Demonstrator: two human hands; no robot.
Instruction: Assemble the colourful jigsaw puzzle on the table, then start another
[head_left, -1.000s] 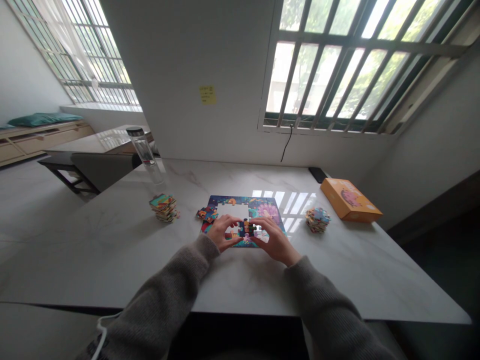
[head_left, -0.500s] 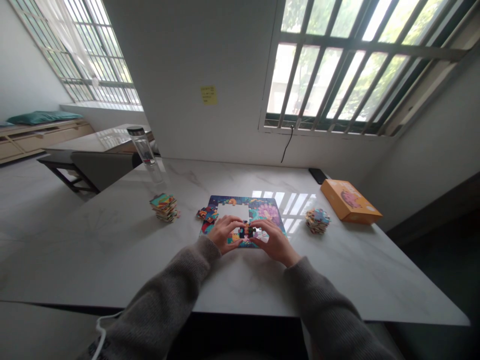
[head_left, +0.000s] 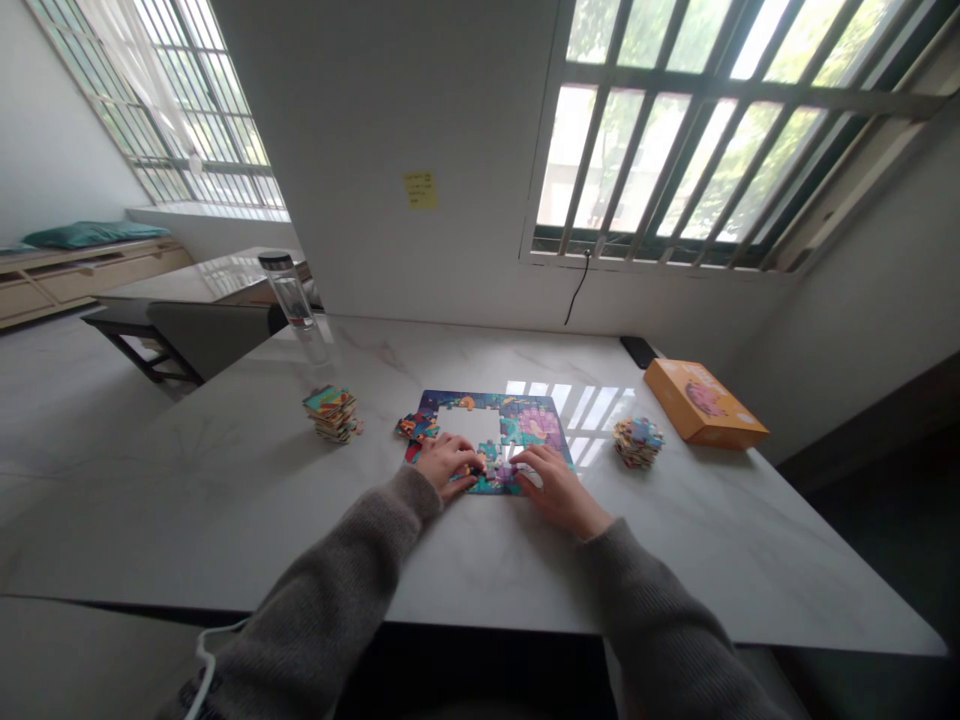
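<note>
A colourful jigsaw puzzle (head_left: 536, 425) lies flat on the white marbled table, with a pale unfilled area in its upper middle. My left hand (head_left: 446, 465) is over its lower left part, fingers closed round a small dark piece (head_left: 474, 468). On the lower right part rests my right hand (head_left: 551, 487), its thumb and fingers apart with nothing visible between them. A few loose pieces (head_left: 416, 426) overlap the puzzle's left edge. One stack of pieces (head_left: 332, 414) stands to the left, another stack (head_left: 637, 442) to the right.
An orange box (head_left: 705, 403) and a black phone (head_left: 637, 351) sit at the back right of the table (head_left: 480, 570). A glass bottle (head_left: 288, 290) stands at the back left. A yellow note (head_left: 421, 190) is on the wall.
The dark piece between both hands has moved left with my left hand. My right hand has let go and shifted slightly right, uncovering teal and purple pieces in the lower middle.
</note>
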